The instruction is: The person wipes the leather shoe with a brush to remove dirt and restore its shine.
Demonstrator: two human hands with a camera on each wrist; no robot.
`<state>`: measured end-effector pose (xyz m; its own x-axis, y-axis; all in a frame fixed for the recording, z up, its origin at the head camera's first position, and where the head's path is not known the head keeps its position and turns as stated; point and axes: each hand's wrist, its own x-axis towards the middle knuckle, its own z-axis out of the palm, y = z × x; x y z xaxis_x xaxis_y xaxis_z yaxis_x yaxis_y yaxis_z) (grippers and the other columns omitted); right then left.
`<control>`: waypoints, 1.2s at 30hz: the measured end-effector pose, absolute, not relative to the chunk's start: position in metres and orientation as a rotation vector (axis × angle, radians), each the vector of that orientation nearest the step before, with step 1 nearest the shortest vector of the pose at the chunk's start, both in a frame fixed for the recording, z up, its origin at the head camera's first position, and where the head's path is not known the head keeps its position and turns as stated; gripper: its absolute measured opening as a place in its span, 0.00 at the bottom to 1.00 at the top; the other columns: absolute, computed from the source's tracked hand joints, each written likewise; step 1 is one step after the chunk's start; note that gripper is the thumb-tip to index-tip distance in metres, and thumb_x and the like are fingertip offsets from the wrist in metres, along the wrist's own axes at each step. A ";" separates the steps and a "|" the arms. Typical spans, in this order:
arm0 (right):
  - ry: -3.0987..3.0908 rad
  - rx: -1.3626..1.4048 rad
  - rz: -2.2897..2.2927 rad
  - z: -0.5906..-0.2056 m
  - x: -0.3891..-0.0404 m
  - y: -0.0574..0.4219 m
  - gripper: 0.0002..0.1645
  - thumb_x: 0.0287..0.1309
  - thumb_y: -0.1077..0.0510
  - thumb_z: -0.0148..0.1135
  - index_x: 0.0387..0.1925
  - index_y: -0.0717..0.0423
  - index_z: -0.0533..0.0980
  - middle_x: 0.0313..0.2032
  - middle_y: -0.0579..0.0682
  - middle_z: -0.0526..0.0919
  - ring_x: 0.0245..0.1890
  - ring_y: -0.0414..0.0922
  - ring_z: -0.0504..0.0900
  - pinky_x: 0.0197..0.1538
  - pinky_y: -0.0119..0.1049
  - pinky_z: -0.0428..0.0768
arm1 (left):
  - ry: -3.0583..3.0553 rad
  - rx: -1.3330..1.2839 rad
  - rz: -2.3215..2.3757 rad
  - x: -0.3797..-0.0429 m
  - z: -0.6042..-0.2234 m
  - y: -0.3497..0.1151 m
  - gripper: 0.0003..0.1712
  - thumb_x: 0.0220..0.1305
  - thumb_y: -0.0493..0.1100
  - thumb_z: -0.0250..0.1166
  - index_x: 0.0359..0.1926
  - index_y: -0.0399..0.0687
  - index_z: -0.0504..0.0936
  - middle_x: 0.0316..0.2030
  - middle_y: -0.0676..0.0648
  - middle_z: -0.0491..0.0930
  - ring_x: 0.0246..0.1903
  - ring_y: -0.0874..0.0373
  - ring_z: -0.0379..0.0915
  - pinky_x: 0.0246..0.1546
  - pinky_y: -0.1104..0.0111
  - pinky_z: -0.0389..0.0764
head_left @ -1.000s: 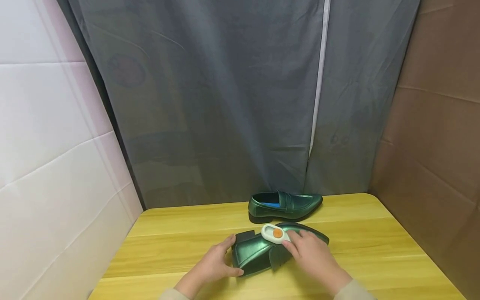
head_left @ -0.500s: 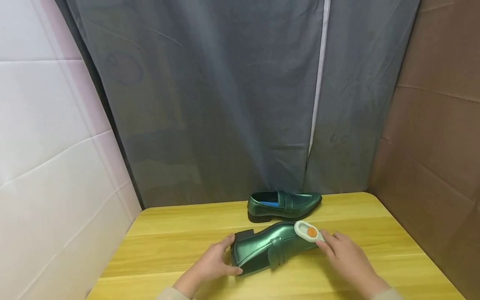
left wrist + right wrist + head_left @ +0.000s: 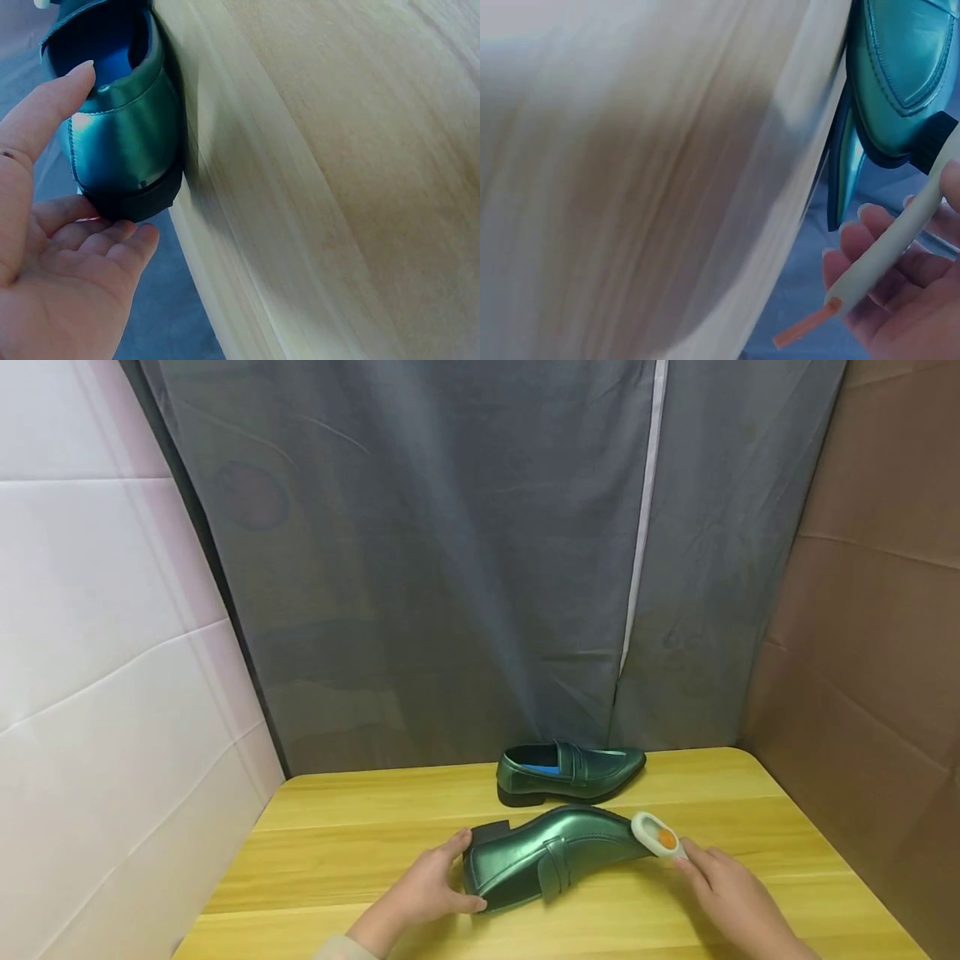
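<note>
A metallic green loafer (image 3: 517,860) lies tipped on its side, its opening toward me. My left hand (image 3: 427,885) holds its heel end. In the left wrist view the thumb lies at the rim of the opening, while the fingers curl under the black heel (image 3: 142,199). My right hand (image 3: 738,893) grips a white shoe brush (image 3: 647,835) with an orange button on its back. Black bristles (image 3: 932,139) meet the loafer's toe in the right wrist view. An orange strip (image 3: 806,322) sticks out from the handle's end.
Behind the first shoe, a matching green loafer (image 3: 607,768) with a blue insole stands upright near the back edge of the wooden table (image 3: 360,827). Grey cloth (image 3: 450,610) hangs behind, with a white panel (image 3: 135,635) at left and a brown one (image 3: 862,635) at right.
My right hand has carried the brush rightward along the loafer, from near its middle to the tip of the toe. My left hand keeps its hold on the heel.
</note>
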<state>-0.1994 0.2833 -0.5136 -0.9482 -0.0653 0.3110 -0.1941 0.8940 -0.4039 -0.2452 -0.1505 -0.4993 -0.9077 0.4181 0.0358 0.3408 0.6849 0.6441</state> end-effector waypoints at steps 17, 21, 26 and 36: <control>-2.734 0.218 0.711 -0.523 -0.199 0.290 0.30 0.75 0.47 0.55 0.65 0.65 0.73 0.45 0.59 0.85 0.46 0.57 0.83 0.48 0.60 0.81 | 2.785 0.614 1.039 -0.244 -0.500 -0.149 0.61 0.46 0.54 0.82 0.75 0.33 0.61 0.74 0.34 0.61 0.72 0.33 0.59 0.70 0.40 0.63; -2.691 0.241 0.687 -0.519 -0.200 0.281 0.27 0.74 0.49 0.56 0.65 0.61 0.74 0.39 0.51 0.83 0.40 0.49 0.79 0.43 0.52 0.80 | 2.785 0.615 1.040 -0.244 -0.501 -0.149 0.62 0.46 0.55 0.82 0.75 0.33 0.60 0.74 0.34 0.61 0.72 0.33 0.59 0.70 0.39 0.63; -2.701 0.242 0.641 -0.514 -0.203 0.271 0.25 0.74 0.48 0.57 0.65 0.57 0.76 0.34 0.46 0.79 0.36 0.43 0.73 0.39 0.44 0.76 | 2.784 0.613 1.042 -0.244 -0.501 -0.149 0.62 0.46 0.54 0.82 0.75 0.33 0.60 0.74 0.34 0.61 0.72 0.33 0.59 0.70 0.39 0.63; -2.672 0.288 0.614 -0.504 -0.207 0.248 0.24 0.72 0.49 0.59 0.64 0.53 0.78 0.32 0.41 0.74 0.36 0.41 0.70 0.38 0.40 0.73 | 2.776 0.607 1.038 -0.243 -0.499 -0.150 0.62 0.47 0.54 0.82 0.75 0.33 0.60 0.74 0.34 0.60 0.72 0.34 0.59 0.70 0.40 0.63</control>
